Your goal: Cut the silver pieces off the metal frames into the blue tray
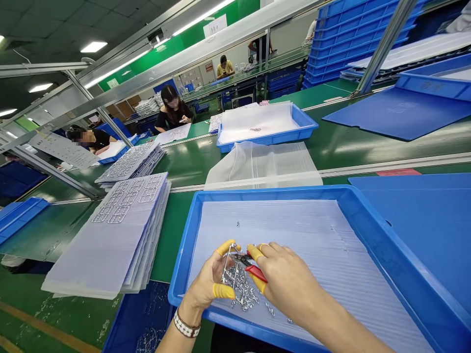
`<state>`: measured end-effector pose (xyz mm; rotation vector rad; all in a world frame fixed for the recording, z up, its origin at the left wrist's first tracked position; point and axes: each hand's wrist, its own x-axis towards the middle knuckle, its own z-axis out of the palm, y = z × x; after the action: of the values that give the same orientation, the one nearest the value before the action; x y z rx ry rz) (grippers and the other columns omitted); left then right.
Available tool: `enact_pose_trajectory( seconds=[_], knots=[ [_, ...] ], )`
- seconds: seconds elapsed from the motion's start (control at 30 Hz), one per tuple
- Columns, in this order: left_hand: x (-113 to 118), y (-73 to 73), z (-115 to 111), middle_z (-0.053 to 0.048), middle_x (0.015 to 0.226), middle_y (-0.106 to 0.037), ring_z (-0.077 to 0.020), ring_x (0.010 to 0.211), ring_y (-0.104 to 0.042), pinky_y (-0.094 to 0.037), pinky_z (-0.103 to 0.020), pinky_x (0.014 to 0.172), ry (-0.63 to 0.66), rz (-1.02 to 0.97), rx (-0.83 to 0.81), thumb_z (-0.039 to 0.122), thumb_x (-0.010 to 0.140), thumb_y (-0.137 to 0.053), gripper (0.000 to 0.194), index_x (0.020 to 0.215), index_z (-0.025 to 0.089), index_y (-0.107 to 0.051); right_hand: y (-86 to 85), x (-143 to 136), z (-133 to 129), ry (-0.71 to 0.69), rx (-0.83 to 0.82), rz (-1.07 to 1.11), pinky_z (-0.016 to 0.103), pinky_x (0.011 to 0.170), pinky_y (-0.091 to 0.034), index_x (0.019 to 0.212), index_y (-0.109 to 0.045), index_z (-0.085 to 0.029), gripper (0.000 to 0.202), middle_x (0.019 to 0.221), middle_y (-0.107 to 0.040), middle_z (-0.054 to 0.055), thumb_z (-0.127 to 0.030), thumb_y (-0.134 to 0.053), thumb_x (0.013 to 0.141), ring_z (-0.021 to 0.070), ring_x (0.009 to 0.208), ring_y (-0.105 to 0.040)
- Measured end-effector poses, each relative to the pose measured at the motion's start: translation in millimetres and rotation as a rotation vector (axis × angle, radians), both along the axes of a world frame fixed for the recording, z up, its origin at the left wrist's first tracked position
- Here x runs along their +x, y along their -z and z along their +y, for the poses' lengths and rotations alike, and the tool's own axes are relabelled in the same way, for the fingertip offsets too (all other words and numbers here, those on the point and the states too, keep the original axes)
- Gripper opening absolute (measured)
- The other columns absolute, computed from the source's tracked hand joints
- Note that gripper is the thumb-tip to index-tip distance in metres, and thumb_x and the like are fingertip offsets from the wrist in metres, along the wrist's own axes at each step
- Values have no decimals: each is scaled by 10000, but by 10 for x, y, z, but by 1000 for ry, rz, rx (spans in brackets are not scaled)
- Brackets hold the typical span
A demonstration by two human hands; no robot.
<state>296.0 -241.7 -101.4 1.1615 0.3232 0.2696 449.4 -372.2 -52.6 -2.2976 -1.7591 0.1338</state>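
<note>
Yellow covers sit on several fingertips of both hands. My left hand (213,279) holds a thin silvery frame (226,260) between thumb and fingers, over the near left part of a blue tray (195,215). Closed around the red handles of small cutters (255,270), my right hand (281,277) has their dark jaws at the frame. Below the hands lies a pile of small silvery parts (245,291) on the white sheet (287,220) lining the tray. One small part (238,224) rests apart from the pile, farther back.
Stacked sheets (106,255) with silvery frames (121,196) stand left of the tray. Behind it are a translucent sheet (265,164) and another blue tray (305,128). A blue board (427,206) lies right. People sit across the bench. Below left is a blue bin (136,314).
</note>
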Motion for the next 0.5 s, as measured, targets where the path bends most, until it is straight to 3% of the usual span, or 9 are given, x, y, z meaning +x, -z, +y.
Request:
enact_pose_trajectory(
  seconds=[0.5],
  knots=[
    [-20,42,37,-124,1405,-490,-367,1343,-369,-230,-509,1140,52,-37,32,372,480,-906,991,1364,273,-470,-139,24,21,-28,-117,38,326,620,-405,951,-673,-170,145,834,-688,84,-178,-605,823,236,749,-637]
  ],
)
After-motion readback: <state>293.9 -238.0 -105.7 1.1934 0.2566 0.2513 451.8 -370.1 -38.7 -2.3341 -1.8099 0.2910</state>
